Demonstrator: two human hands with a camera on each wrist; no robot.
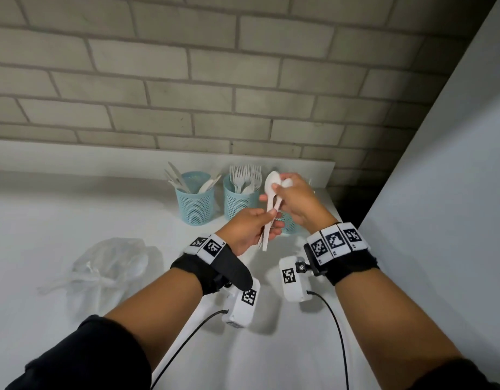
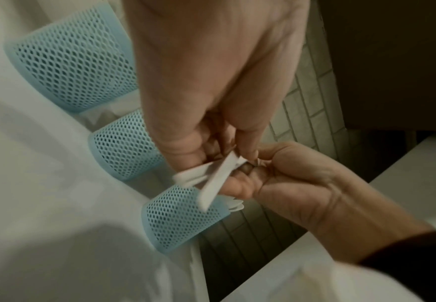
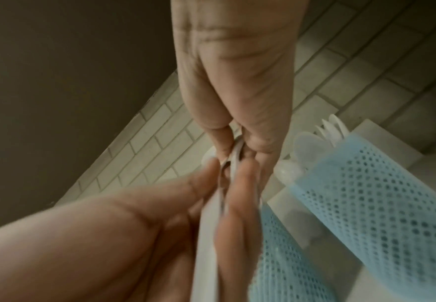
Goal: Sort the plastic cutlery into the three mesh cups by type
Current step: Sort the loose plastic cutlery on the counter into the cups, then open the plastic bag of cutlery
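Both hands hold a small bunch of white plastic spoons point(image 1: 271, 192) upright above the counter. My left hand point(image 1: 254, 226) pinches the handles low down, and the handle ends point(image 2: 217, 177) stick out below its fingers. My right hand point(image 1: 288, 192) grips the bowls at the top. Three blue mesh cups stand in a row by the wall. The left cup point(image 1: 195, 205) holds knives and the middle cup point(image 1: 239, 201) holds forks. The right cup point(image 1: 288, 226), mostly hidden behind my hands, holds spoons point(image 3: 304, 147).
A crumpled clear plastic bag point(image 1: 108, 266) lies on the white counter point(image 1: 74, 220) to the left. A brick wall runs behind the cups, and a grey panel point(image 1: 440, 192) closes off the right side.
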